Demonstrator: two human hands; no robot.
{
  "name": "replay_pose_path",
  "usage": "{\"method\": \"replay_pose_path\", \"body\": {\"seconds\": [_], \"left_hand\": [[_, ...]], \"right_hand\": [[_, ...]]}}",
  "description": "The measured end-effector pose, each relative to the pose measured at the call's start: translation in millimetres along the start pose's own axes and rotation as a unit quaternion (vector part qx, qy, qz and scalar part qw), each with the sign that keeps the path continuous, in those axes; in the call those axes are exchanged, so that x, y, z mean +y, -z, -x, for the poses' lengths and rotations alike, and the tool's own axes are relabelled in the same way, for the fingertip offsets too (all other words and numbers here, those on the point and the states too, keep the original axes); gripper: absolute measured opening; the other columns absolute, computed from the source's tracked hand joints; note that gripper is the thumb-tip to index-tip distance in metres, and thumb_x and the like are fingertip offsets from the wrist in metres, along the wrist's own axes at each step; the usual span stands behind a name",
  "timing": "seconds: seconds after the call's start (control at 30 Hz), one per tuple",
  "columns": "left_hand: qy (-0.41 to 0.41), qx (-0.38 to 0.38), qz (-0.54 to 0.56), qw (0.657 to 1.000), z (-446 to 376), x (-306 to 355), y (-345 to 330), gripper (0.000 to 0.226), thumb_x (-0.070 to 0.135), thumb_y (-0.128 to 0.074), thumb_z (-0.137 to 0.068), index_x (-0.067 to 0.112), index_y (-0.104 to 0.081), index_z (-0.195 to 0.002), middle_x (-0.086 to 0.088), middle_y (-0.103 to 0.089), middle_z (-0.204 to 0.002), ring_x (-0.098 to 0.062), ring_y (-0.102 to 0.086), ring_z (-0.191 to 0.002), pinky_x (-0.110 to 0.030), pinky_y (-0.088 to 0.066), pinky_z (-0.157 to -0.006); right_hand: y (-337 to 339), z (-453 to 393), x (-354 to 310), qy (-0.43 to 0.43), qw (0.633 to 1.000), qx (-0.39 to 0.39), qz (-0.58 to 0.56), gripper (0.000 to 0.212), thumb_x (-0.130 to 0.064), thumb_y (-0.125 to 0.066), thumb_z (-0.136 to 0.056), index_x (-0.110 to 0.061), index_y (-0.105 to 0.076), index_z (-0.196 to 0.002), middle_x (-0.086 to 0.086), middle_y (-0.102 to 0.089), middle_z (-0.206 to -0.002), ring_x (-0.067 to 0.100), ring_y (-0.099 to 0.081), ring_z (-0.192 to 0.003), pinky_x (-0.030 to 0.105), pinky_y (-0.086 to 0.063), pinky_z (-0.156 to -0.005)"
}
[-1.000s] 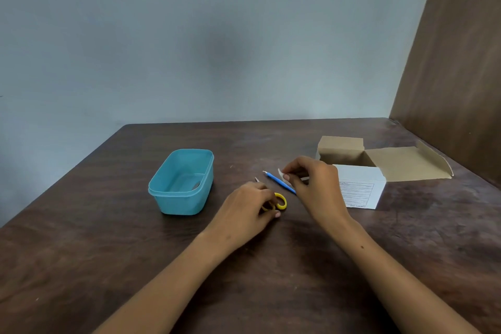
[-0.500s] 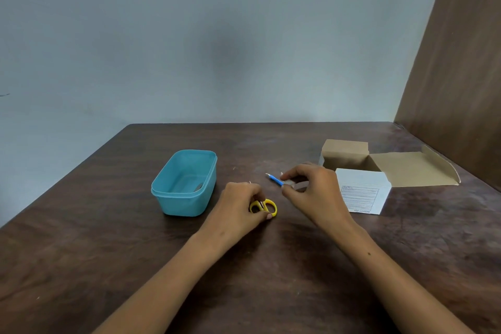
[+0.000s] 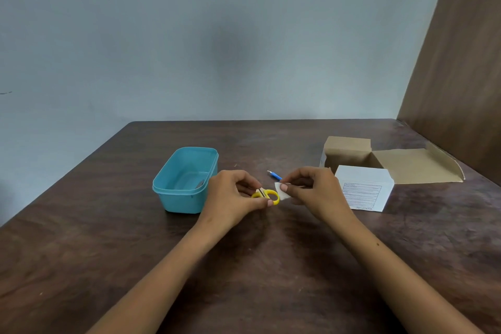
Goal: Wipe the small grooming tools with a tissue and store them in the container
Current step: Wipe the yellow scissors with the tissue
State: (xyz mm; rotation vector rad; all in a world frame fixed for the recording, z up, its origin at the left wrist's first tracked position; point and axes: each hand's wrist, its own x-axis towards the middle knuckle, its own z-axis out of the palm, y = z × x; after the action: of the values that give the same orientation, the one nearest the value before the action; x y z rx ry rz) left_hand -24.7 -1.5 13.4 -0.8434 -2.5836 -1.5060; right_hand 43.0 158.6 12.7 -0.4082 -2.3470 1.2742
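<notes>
Your left hand (image 3: 233, 195) pinches the yellow scissors (image 3: 267, 195) just above the desk (image 3: 108, 252), right of the tub (image 3: 187, 180). Right hand (image 3: 311, 190) grips a tissue (image 3: 282, 194), prob. touching the scissors. Blue tool (image 3: 275, 175) lies behind.

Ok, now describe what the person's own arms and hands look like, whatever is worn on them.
Both forearms are bare as far as the frame shows: no sleeves, watch or bracelets. The left hand and right hand wear no gloves, and no rings are visible. The fingernails look short and unpainted. Nothing else is worn or marked that can be made out.
</notes>
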Motion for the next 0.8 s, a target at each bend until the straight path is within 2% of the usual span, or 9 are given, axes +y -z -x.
{"method": "replay_pose_path", "body": {"seconds": [0.1,0.17,0.27,0.4,0.47,0.57,0.7,0.8], "left_hand": [[-0.02,0.007,0.019,1.0,2.1,1.2,-1.7,0.034,0.024,-0.09,-0.055,0.014,-0.073,-0.082,0.002,-0.073,-0.078,-0.007,-0.07,-0.071,-0.027,-0.06,-0.067],[-0.036,0.008,0.032,0.999,3.2,1.3,-2.8,0.034,0.022,-0.09,-0.056,0.015,-0.073,-0.084,0.002,-0.073,-0.08,-0.006,-0.07,-0.074,-0.027,-0.06,-0.068],[-0.045,0.005,0.062,0.997,2.9,1.1,-3.4,0.037,0.018,-0.089,-0.056,0.014,-0.072,-0.089,0.003,-0.073,-0.086,-0.005,-0.07,-0.08,-0.025,-0.059,-0.072],[0.033,0.003,0.166,0.986,3.3,3.4,-4.0,0.045,0.01,-0.087,-0.059,0.012,-0.068,-0.099,0.001,-0.073,-0.092,-0.008,-0.07,-0.086,-0.02,-0.057,-0.075],[0.075,-0.016,0.203,0.976,3.0,3.9,-4.5,0.039,0.01,-0.083,-0.065,0.01,-0.069,-0.101,-0.002,-0.074,-0.091,-0.009,-0.07,-0.083,-0.018,-0.056,-0.071],[0.112,-0.055,0.283,0.951,4.0,5.7,-4.2,0.024,0.005,-0.073,-0.077,0.0,-0.068,-0.1,-0.012,-0.075,-0.086,-0.015,-0.072,-0.075,-0.021,-0.057,-0.063],[0.122,-0.067,0.288,0.948,2.9,7.4,-0.2,0.017,0.003,-0.066,-0.084,-0.003,-0.065,-0.099,-0.017,-0.074,-0.087,-0.02,-0.073,-0.075,-0.024,-0.059,-0.063],[0.124,-0.077,0.283,0.948,1.9,7.8,4.0,0.013,0.005,-0.061,-0.088,-0.002,-0.064,-0.098,-0.017,-0.074,-0.086,-0.021,-0.073,-0.076,-0.025,-0.059,-0.065]], "right_hand": [[-1.2,1.7,-1.8,-0.042,0.996,-0.025,-0.078,0.006,-0.011,-0.076,-0.075,-0.012,-0.072,-0.079,0.007,-0.073,-0.081,0.018,-0.07,-0.076,0.037,-0.06,-0.072],[-1.0,3.6,-3.3,-0.05,0.99,-0.026,-0.132,0.006,-0.006,-0.075,-0.075,-0.008,-0.072,-0.079,0.012,-0.073,-0.079,0.016,-0.069,-0.069,0.026,-0.059,-0.064],[0.4,4.1,-3.5,-0.043,0.986,-0.015,-0.162,0.007,-0.004,-0.076,-0.073,-0.009,-0.073,-0.075,0.007,-0.072,-0.071,0.006,-0.066,-0.06,0.014,-0.051,-0.054],[1.0,2.5,-2.4,-0.05,0.973,-0.003,-0.223,0.006,-0.003,-0.076,-0.073,-0.007,-0.073,-0.077,0.007,-0.073,-0.072,0.01,-0.068,-0.065,0.017,-0.055,-0.061],[1.2,2.5,-2.6,-0.05,0.968,-0.004,-0.247,0.007,-0.002,-0.075,-0.074,-0.003,-0.073,-0.081,0.008,-0.073,-0.074,0.01,-0.068,-0.067,0.016,-0.055,-0.062],[0.5,3.0,-2.6,-0.042,0.968,0.0,-0.246,0.007,-0.002,-0.075,-0.074,-0.002,-0.073,-0.081,0.01,-0.073,-0.076,0.012,-0.068,-0.068,0.017,-0.054,-0.062],[-0.3,1.1,-1.1,-0.009,0.983,0.018,-0.18,0.007,-0.005,-0.077,-0.073,-0.008,-0.074,-0.078,0.009,-0.074,-0.077,0.017,-0.07,-0.073,0.028,-0.058,-0.071],[1.3,-0.4,-0.3,0.031,0.992,0.032,-0.114,0.006,-0.009,-0.078,-0.073,-0.012,-0.075,-0.077,0.004,-0.074,-0.073,0.015,-0.07,-0.071,0.029,-0.058,-0.07]]}}
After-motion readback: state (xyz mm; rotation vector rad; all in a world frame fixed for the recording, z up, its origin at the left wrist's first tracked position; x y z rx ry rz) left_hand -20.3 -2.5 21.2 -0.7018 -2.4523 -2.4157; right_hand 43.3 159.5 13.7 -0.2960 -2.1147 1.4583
